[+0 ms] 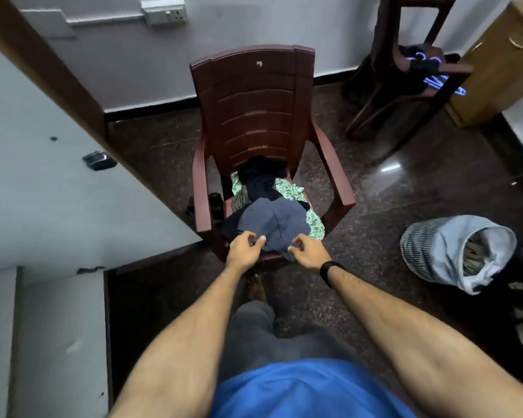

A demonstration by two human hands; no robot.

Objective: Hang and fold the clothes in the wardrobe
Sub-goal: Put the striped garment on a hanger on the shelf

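A pile of clothes lies on the seat of a maroon plastic armchair (254, 95). On top at the front is a grey-blue striped garment (273, 224); behind it lie a dark navy piece (260, 176) and a green patterned cloth (314, 224). My left hand (245, 247) pinches the near left edge of the grey-blue garment. My right hand (308, 251) pinches its near right edge; a black band sits on that wrist. Both hands are at the seat's front edge.
An open white wardrobe door (58, 182) with a wooden edge stands at the left. Stacked maroon chairs (405, 70) holding blue hangers (444, 82) stand at the back right beside a wooden cabinet (495, 70). A cloth laundry bag (456, 251) sits on the dark floor at the right.
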